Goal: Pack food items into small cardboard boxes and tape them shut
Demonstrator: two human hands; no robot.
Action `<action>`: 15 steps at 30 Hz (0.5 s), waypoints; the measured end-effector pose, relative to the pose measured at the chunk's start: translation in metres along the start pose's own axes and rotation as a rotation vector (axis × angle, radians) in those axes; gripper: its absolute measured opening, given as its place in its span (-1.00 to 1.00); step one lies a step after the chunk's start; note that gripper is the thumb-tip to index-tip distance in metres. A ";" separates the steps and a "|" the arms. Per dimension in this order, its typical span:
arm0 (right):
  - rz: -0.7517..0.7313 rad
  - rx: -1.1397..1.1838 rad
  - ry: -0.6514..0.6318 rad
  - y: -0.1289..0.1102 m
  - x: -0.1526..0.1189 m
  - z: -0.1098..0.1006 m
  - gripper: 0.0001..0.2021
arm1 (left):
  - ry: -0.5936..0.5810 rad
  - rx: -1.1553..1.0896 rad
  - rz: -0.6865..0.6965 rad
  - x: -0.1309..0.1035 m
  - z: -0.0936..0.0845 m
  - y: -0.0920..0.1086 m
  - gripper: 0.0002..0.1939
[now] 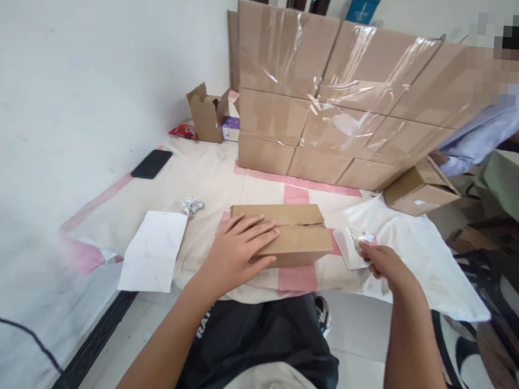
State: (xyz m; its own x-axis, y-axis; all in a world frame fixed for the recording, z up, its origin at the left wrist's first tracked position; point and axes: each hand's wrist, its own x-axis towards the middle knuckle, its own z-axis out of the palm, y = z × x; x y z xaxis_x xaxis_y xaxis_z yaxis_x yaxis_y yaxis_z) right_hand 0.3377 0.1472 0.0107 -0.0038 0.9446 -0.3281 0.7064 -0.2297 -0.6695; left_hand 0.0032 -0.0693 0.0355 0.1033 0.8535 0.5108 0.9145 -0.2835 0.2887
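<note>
A closed brown cardboard box (294, 235) lies on the cloth-covered table in front of me, with a seam across its top. My left hand (240, 249) rests flat on the box's left end, fingers spread. To the right of the box, my right hand (382, 259) is closed in a pinch at a small white piece (348, 251). Something shiny with red marks shows at its fingertips, too small to make out. The right hand stays apart from the box.
Taped cartons (337, 99) form a tall wall at the back. A white paper sheet (153, 249), crumpled clear plastic (191, 206) and a black phone (152, 164) lie left. Another carton (421, 188) stands right, near a person's sleeve (483, 133).
</note>
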 end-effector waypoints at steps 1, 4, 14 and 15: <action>0.005 0.008 -0.005 0.001 0.001 0.000 -0.63 | 0.067 -0.032 0.006 -0.006 0.000 -0.001 -0.62; 0.023 0.018 -0.004 0.004 0.002 0.001 -0.64 | 0.319 -0.046 -0.070 -0.038 0.002 -0.013 -0.59; 0.040 -0.031 0.014 0.006 0.001 0.005 -0.63 | 0.171 0.342 -1.015 -0.147 0.008 -0.098 -0.20; 0.030 -0.032 0.014 0.007 0.000 0.005 -0.63 | 0.149 0.333 -1.019 -0.146 0.008 -0.102 -0.22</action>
State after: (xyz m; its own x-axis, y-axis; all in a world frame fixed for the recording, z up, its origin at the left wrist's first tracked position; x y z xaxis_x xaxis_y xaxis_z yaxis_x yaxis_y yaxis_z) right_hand 0.3394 0.1447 0.0029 0.0277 0.9408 -0.3377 0.7283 -0.2504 -0.6379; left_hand -0.1023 -0.1613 -0.0748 -0.7936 0.5523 0.2553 0.6062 0.6814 0.4103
